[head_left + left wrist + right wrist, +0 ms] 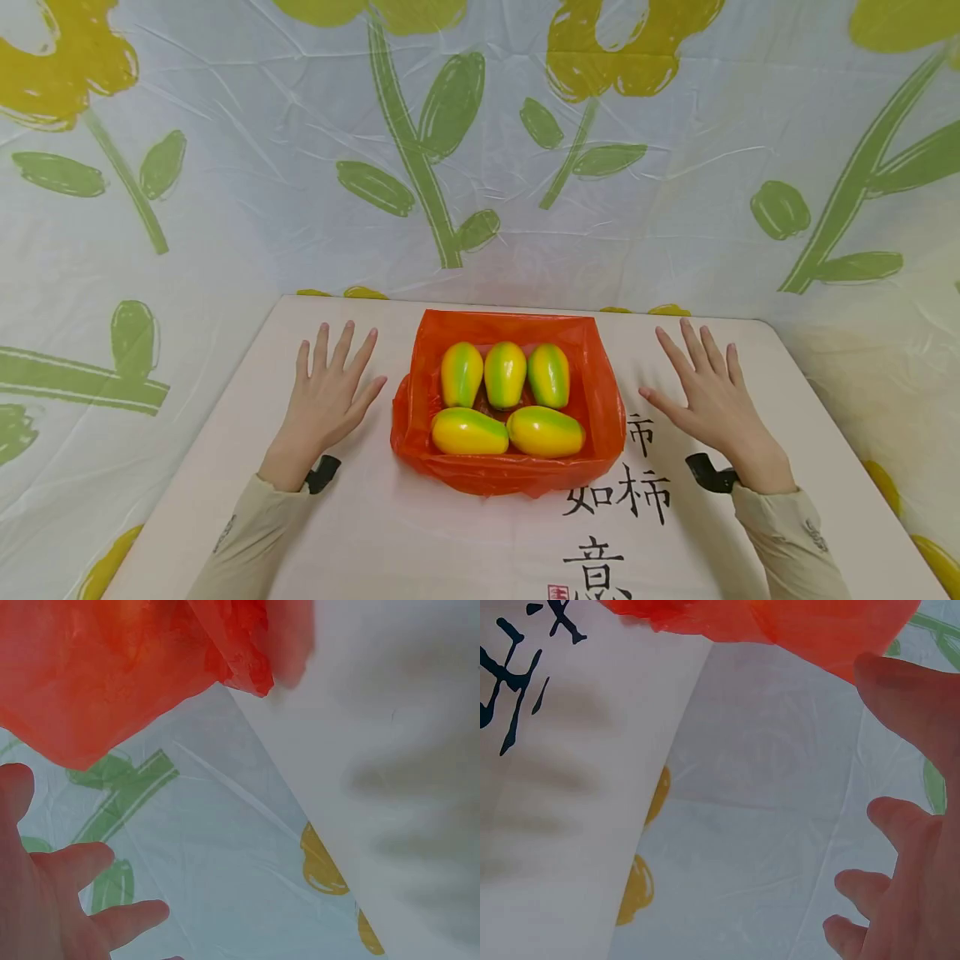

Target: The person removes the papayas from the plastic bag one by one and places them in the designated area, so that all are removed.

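A red plastic bag point(480, 473), opened out into a box shape, stands in the middle of the table. Inside it lie several glossy yellow-and-green fruits that look like mangoes or papayas: three upright ones along the back, such as the middle fruit point(505, 375), and two on their sides in front, one being the right front fruit point(546, 431). My left hand point(326, 404) is spread to the left of the bag, fingers apart and holding nothing. On the other side, my right hand point(716, 404) is spread likewise, its thumb toward the bag. Both wrist views show the bag's red side beyond the fingers.
The pale table point(345, 533) carries black brush-written characters point(643, 493) at front right, partly under the bag. A flower-printed sheet point(247, 167) hangs behind and around the table. Each wrist wears a black mount, such as the left mount point(323, 474).
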`<state>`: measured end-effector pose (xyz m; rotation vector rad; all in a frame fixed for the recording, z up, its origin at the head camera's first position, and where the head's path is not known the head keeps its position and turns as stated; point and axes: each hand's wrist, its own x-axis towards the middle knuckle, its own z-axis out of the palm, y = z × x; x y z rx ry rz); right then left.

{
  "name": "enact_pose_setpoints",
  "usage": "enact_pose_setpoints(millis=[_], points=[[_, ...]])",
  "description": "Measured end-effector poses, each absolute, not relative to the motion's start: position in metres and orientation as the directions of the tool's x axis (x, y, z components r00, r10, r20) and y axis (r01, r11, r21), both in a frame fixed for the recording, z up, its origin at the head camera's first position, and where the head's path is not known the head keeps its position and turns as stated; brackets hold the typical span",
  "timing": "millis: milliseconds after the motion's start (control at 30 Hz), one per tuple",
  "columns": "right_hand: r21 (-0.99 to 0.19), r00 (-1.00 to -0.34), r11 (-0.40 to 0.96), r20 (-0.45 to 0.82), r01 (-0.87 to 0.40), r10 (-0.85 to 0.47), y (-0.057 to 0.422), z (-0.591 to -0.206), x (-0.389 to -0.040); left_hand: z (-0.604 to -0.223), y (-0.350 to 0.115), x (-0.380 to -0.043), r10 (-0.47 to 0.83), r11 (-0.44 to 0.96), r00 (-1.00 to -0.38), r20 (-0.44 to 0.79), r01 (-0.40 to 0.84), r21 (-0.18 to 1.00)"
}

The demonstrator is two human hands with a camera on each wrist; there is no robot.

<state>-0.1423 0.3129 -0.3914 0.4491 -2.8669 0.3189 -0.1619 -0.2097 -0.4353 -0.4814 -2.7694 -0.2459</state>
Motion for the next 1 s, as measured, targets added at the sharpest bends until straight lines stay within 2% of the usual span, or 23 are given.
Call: enact_pose_setpoints(millis=[200, 533, 1000], points=[[-0.191, -0.916, 0.918, 0.276, -0.348, -0.290, 0.313, -0.390, -0.143, -0.433, -0.209, -0.162, 0.303, 0.927, -0.888, 0.346, 0.359, 0.109], [-0.320, -0.892, 0.851, 0.324, -0.417, -0.316, 0.309, -0.385, -0.148, -0.427, -0.204, -0.161, 0.320, 0.919, -0.872, 0.370, 0.381, 0.103], [-0.405, -0.806, 0.715, 0.447, -0.569, -0.388, 0.291, -0.357, -0.152, -0.415, -0.189, -0.158, 0.418, 0.850, -0.769, 0.484, 0.519, 0.090]])
